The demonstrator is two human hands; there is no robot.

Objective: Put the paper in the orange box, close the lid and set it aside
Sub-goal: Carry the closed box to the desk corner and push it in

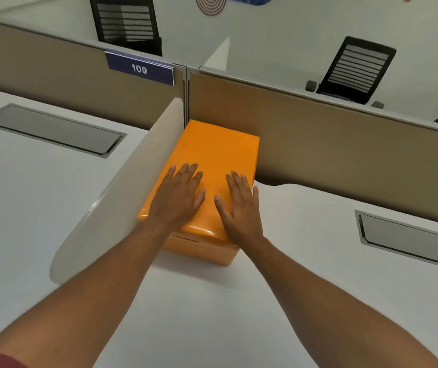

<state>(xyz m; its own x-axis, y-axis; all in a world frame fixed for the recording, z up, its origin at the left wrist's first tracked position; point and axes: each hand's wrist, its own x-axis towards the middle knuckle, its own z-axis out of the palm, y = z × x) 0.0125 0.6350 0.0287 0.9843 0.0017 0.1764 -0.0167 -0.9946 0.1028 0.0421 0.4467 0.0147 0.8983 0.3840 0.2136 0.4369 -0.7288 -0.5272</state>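
Glossy orange rectangular cardboard box [214,166], lid down, lodged in the desk corner at 12 o'clock, between the curved white side divider [122,187] at 9 o'clock and the tan fabric back partition [332,155]. The paper is not visible. The step appears to be seating the lid: press evenly on both sides so it stays level. Left hand [179,195] and right hand [240,205] lie flat, fingers spread, palms on the lid, gripping nothing; forearms extended.

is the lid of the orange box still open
No, the lid sits shut on the orange box, with the left hand and right hand lying flat on top of it.
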